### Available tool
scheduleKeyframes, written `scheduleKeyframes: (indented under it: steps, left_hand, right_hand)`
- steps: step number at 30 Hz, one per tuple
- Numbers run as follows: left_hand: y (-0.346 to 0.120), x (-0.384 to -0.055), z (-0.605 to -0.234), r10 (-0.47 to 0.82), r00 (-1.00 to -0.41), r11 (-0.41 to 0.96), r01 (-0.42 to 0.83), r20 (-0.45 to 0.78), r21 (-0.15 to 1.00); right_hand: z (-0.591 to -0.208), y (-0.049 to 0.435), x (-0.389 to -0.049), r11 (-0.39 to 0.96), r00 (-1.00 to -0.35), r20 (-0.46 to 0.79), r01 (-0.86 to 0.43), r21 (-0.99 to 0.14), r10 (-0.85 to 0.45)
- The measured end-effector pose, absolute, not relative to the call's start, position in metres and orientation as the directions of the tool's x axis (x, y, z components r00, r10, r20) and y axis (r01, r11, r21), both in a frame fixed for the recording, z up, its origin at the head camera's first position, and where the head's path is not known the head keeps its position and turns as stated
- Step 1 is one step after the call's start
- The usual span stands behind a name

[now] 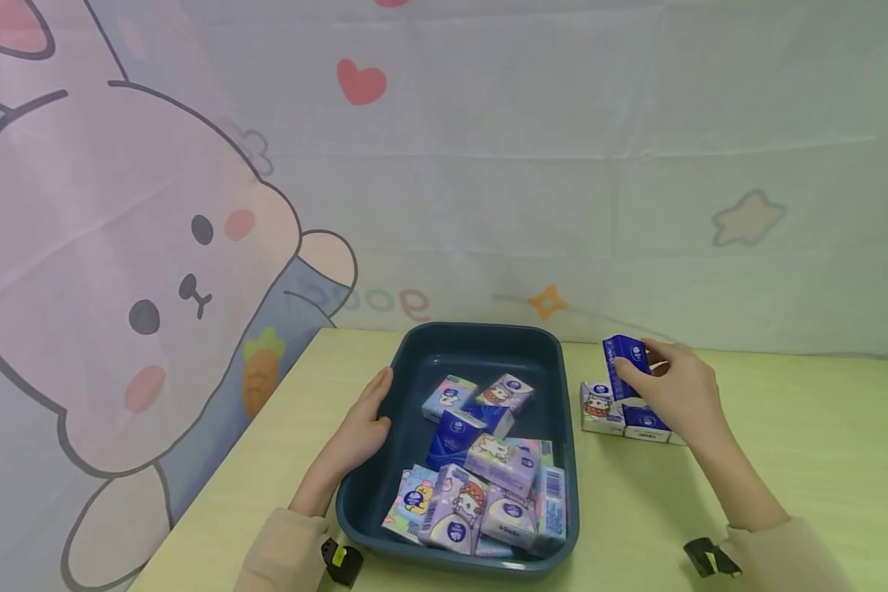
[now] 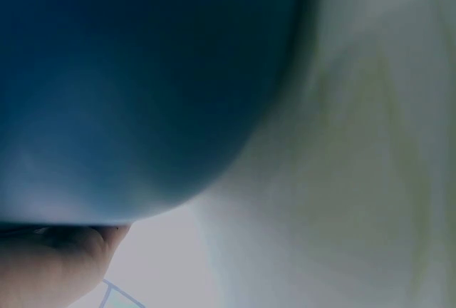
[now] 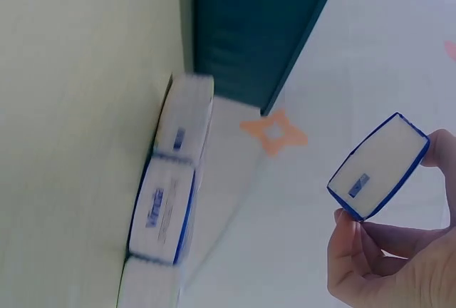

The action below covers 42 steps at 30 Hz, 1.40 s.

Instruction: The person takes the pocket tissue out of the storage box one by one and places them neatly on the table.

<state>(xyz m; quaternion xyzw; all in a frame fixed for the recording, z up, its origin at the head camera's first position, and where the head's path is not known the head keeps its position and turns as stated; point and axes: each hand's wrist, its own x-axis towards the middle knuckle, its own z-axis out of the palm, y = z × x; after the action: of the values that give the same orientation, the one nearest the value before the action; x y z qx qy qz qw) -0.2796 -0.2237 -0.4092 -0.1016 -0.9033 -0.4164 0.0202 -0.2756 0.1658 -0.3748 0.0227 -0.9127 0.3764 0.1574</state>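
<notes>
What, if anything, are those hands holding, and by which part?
The right hand pinches a dark blue pack by two opposite sides; the left hand holds nothing, resting against the tub.

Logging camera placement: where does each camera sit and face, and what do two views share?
Head: worn on the head, looking forward and down at the tub; left hand, right hand and sleeves show.
Left wrist: on that wrist, facing the tub's outer wall; part of the left hand shows.
Right wrist: on that wrist, facing the row of packs and backdrop; right hand shows.
Shared: head and right wrist both show the held blue pack.
</notes>
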Motion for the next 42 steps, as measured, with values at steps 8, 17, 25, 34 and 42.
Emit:
scheduleKeyframes:
  steps: [8, 17, 25, 34, 42]
  left_hand:
    - [-0.225, -0.281, -0.410, 0.172, -0.978, 0.632, 0.202, 0.119, 0.748]
    - [-0.225, -0.281, -0.410, 0.177, -0.977, 0.632, 0.206, 0.120, 0.747]
    - [-0.225, -0.282, -0.411, 0.178, -0.977, 0.632, 0.207, 0.120, 0.747]
    - [-0.225, -0.281, -0.412, 0.181, -0.976, 0.634, 0.209, 0.120, 0.744]
    - [-0.226, -0.282, -0.412, 0.183, -0.976, 0.636, 0.210, 0.118, 0.743]
  right_hand:
    - [-0.382, 0.200, -0.279, 0.751, -0.964, 0.233, -0.059, -0.658, 0.128]
    - [-0.393, 0.232, -0.283, 0.784, -0.970, 0.168, 0.033, -0.620, 0.173]
    - [-0.404, 0.260, -0.285, 0.770, -0.977, 0.066, 0.118, -0.627, 0.204]
    - [-0.415, 0.276, -0.288, 0.760, -0.972, 0.000, 0.184, -0.624, 0.236]
    - [-0.417, 0.288, -0.288, 0.788, -0.977, -0.018, 0.180, -0.588, 0.211]
